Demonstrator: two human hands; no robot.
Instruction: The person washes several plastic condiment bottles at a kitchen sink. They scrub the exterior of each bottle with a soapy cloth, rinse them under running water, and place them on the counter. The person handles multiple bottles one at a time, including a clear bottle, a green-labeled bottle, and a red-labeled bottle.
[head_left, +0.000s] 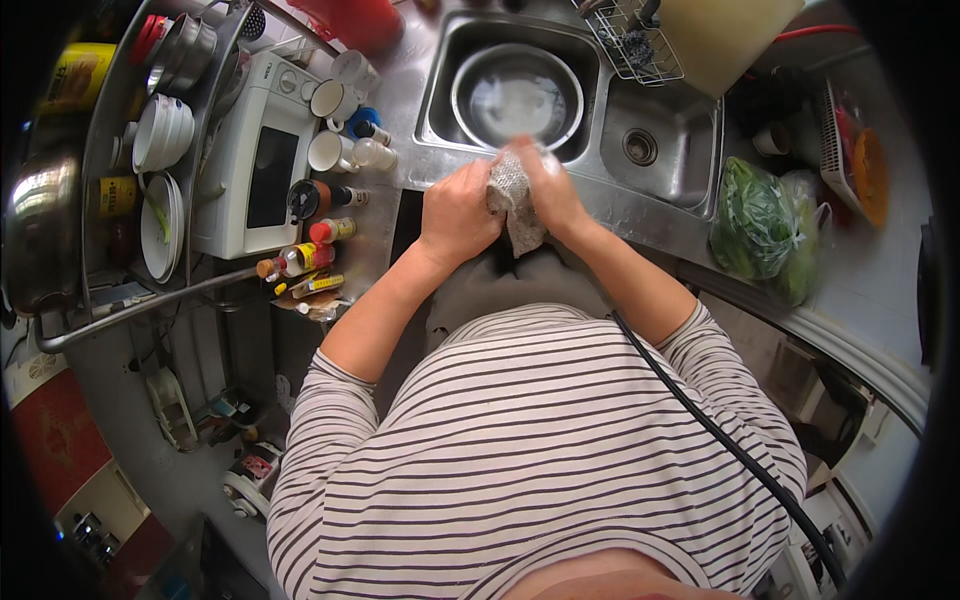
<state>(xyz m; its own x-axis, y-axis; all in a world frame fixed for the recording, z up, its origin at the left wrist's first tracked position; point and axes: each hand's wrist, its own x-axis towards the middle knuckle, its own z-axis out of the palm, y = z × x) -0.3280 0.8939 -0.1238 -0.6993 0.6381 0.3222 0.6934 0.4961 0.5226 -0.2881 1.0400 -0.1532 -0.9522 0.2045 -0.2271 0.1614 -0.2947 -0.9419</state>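
Both hands are together at the front edge of a stainless steel sink (435, 112), gripping a wet-looking light grey textured cloth (517, 187). My left hand (461, 210) is closed around the cloth's left side. My right hand (551, 187) grips it from the other side, its fingers blurred. One end of the cloth hangs below the hands. Just beyond them, a round metal basin (517, 97) with water sits in the larger sink bowl. The smaller bowl with its drain (640, 146) lies to the right.
Left of the sink stand enamel mugs (328, 151), seasoning bottles (307, 257), a white microwave (262, 157) and a rack with bowls (161, 135). To the right are bagged green vegetables (757, 217) and a white basket (840, 150). A wire caddy (634, 45) and cutting board (724, 37) stand behind.
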